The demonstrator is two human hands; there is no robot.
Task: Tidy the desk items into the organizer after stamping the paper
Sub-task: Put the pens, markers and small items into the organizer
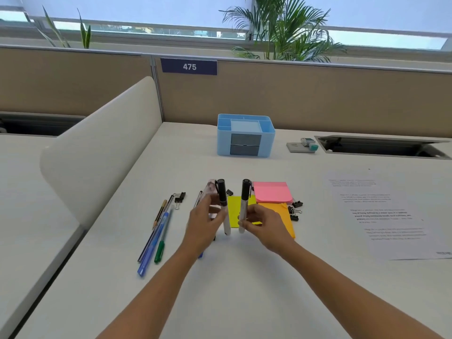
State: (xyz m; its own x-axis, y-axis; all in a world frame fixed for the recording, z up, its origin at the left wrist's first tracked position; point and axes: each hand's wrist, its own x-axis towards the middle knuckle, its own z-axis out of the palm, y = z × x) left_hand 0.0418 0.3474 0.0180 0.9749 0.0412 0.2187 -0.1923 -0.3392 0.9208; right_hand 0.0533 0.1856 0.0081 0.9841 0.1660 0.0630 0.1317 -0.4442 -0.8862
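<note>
My left hand [204, 222] holds a black-capped white marker [223, 201] upright, together with a pale patterned pen [210, 189] behind it. In my right hand [263, 225] stands a second black-capped marker [244, 204], also upright. Both hands hover over the desk in front of yellow [233, 211], pink [272, 192] and orange [285, 214] sticky-note pads. The light blue organizer [245, 135] with two grey drawers stands at the back of the desk. A stamp [308, 144] lies on its pad to the organizer's right. The printed paper [384, 214] lies flat at the right.
Several pens and a pencil [156, 231] lie left of my hands, with a binder clip [179, 196] above them. More binder clips [294, 209] sit right of the pads. A white curved divider [102, 148] bounds the desk's left side; a cable slot [381, 145] opens at back right.
</note>
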